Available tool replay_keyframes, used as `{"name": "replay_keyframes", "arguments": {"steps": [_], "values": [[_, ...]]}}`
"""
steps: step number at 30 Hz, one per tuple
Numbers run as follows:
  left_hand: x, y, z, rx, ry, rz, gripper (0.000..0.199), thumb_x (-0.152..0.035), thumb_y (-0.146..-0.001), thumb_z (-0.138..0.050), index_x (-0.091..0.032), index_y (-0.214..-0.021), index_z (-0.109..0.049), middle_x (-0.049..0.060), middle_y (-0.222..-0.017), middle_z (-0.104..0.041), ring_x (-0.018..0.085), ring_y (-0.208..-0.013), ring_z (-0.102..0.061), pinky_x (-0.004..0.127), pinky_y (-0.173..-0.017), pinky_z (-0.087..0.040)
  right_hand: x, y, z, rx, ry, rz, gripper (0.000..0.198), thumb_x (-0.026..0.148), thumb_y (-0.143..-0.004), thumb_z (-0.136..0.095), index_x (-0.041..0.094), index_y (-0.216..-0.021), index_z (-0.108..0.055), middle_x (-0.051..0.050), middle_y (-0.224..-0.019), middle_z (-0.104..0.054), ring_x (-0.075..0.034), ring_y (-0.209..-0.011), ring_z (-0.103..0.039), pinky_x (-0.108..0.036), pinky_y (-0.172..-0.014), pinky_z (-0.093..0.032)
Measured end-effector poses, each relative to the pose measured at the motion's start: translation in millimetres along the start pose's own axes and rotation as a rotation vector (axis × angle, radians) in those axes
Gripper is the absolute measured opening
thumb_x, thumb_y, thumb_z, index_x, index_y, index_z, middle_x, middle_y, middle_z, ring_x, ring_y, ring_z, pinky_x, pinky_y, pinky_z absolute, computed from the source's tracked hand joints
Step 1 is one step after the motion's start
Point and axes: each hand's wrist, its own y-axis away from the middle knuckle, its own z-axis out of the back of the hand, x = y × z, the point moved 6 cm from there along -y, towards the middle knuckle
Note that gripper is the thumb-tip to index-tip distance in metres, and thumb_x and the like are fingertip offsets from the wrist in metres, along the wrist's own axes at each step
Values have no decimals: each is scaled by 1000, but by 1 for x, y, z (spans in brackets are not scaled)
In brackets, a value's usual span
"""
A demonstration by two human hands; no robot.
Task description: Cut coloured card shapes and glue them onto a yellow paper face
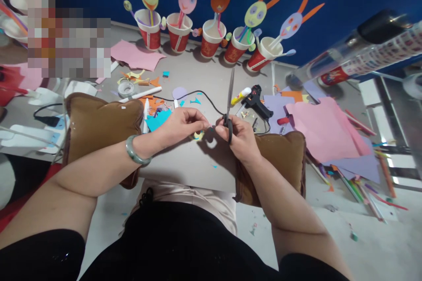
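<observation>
My right hand [242, 137] holds a pair of scissors [231, 90], their dark blades pointing up and away from me. Fingers and thumb of my left hand [186, 124] are pinched together just left of the scissors. Something tiny and pinkish seems to show at those fingertips, too small to name. Below both hands, yellow and blue paper scraps [198, 135] lie on the grey table [184, 167]. A blue piece of paper [160, 120] is beside my left wrist. Close to the scissors are a yellow-and-white glue stick or marker [240, 95] and a black glue gun [259, 103].
Several red paper cups [212, 44] with paper rabbit heads line the blue wall. Brown cushions [105, 127] lie under my forearms. Pink paper [326, 127] covers the right side. A tape roll [125, 88] is among scraps at left. A black cord [198, 92] crosses the table.
</observation>
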Motion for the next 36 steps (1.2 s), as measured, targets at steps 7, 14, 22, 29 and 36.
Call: {"name": "replay_keyframes", "arguments": {"steps": [7,14,22,29,36], "values": [[3,-1,9,-94,292,51,32,-44,-74,-84,-17,-77,-66,-2,-65,-62,5,-48,-51,19,-37,-34,-3,2,-11,147,35,21,60,77,-66,-77,21,-76,-57,-3,-77,-62,-17,-72,-55,-32,-70,-46],[-2,-1,14,-160,331,-4,27,-38,-74,-83,-15,-76,-68,-2,-63,-63,6,-53,-56,17,-42,-38,-7,2,-16,195,125,8,60,72,-65,-81,23,-68,-47,0,-71,-58,-16,-70,-51,-30,-65,-40],[2,-1,13,-138,256,89,25,-35,-75,-81,-16,-74,-65,-3,-60,-59,4,-43,-47,18,-35,-30,0,2,-6,13,241,139,44,51,-82,-72,24,-66,-41,1,-67,-53,-15,-65,-49,-31,-65,-41],[2,-4,17,-164,210,77,14,-27,-82,-72,-15,-76,-67,-2,-60,-58,4,-46,-49,18,-38,-35,4,-2,24,-254,890,324,30,46,-88,-62,22,-73,-52,-4,-76,-64,-20,-73,-56,-37,-75,-36],[11,-5,17,-142,129,125,15,-26,-84,-70,-16,-74,-64,-1,-63,-60,4,-48,-50,18,-39,-36,-5,-3,28,-151,1370,176,23,38,-87,-63,17,-78,-65,-10,-83,-71,-25,-79,-59,-39,-76,-29]]}}
